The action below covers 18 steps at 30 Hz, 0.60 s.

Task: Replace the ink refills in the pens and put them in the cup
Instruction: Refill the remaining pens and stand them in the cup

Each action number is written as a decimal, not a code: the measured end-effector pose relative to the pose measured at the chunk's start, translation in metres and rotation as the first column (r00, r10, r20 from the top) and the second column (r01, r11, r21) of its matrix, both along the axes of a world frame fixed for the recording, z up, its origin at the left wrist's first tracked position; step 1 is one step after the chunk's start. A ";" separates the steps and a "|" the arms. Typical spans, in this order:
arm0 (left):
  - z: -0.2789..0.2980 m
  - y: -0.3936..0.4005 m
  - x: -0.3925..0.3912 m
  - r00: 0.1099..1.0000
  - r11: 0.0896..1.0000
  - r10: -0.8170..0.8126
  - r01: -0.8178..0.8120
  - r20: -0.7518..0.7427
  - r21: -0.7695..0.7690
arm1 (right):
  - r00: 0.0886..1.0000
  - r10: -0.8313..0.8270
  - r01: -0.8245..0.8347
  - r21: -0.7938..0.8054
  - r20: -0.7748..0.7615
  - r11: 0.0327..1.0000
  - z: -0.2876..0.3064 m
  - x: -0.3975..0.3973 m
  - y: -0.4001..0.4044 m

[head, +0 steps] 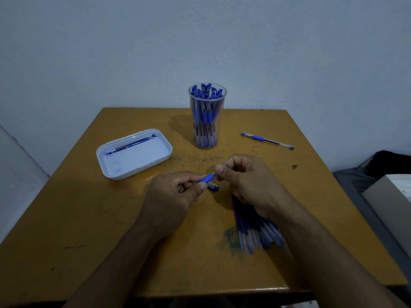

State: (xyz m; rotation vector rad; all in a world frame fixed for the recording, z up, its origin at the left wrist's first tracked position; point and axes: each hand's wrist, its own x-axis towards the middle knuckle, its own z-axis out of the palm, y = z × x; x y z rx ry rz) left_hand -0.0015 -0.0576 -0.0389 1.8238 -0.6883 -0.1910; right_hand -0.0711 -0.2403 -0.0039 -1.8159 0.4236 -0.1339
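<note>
My left hand (175, 192) grips a blue-gripped pen (206, 179) over the table's middle, its front end pointing right. The fingers of my right hand (246, 181) pinch that front end. A small blue pen cap (214, 187) lies on the table just under the hands. A bundle of ink refills (255, 232) lies under my right wrist, partly hidden. The clear cup (206, 116) at the back holds several blue pens. One capped pen (266, 140) lies loose to the cup's right.
A white tray (115, 172) at the left holds one used refill (131, 145). The wooden table (111, 230) stands against a pale wall. A dark bag and a box sit beyond the table's right edge.
</note>
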 end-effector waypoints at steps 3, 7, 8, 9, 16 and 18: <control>0.000 0.000 0.000 1.000 1.000 -0.002 0.002 0.004 0.012 | 0.998 0.065 -0.064 0.110 -0.006 0.992 0.004 0.000 -0.003; -0.001 -0.001 0.000 1.000 1.000 -0.002 0.002 0.003 -0.003 | 0.999 0.035 -0.033 0.062 -0.030 0.998 0.005 -0.001 -0.002; -0.001 -0.001 0.000 1.000 1.000 -0.004 0.004 0.006 -0.003 | 0.999 0.002 0.000 0.047 -0.034 0.999 0.003 0.000 -0.001; -0.002 -0.001 0.000 1.000 1.000 -0.006 0.006 0.007 -0.001 | 0.999 -0.009 0.010 0.034 -0.036 0.999 0.001 0.000 -0.002; -0.003 -0.001 0.001 1.000 1.000 -0.001 0.001 -0.002 -0.006 | 0.997 0.073 -0.072 0.065 -0.009 0.995 0.008 -0.002 -0.005; -0.004 -0.001 0.001 1.000 1.000 0.000 0.000 0.014 0.006 | 0.999 0.030 -0.030 0.033 -0.016 0.999 0.006 -0.002 -0.003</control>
